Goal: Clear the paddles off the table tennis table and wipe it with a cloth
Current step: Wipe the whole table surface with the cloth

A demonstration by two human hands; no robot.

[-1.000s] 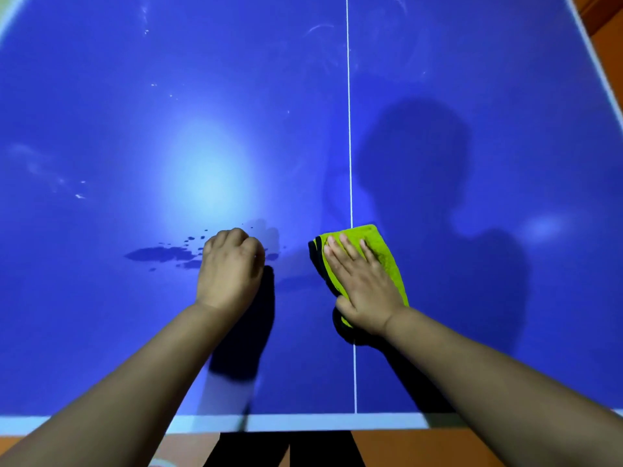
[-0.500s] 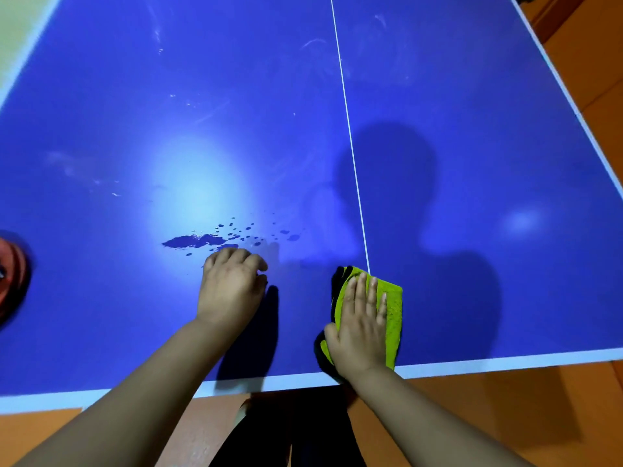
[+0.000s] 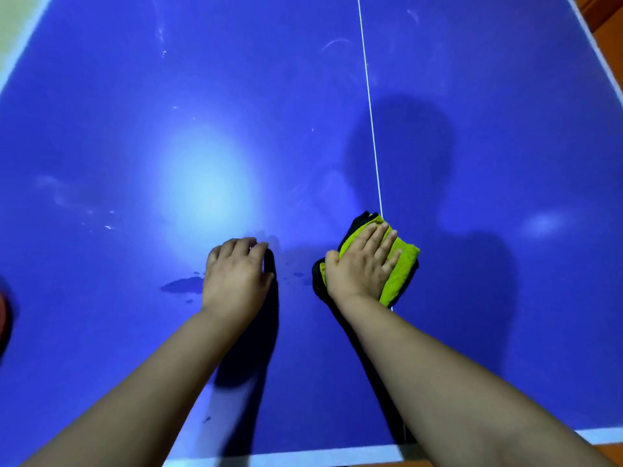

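Both bare forearms reach forward from the lower edge, roughly parallel. The left hand [image 3: 236, 279] rests back-up on the bench [image 3: 505, 163], its fingers curled under and holding nothing. The right hand [image 3: 362, 266] lies palm-down with fingers straight and slightly spread, pressing flat on the cloth [image 3: 403, 264].

Light from above, probably behind the person, throws a pale glare patch [image 3: 209, 193] on the glossy blue desk [image 3: 101, 96] and dark head and arm shadows [image 3: 404, 146]; the frame's edges bow and blur.
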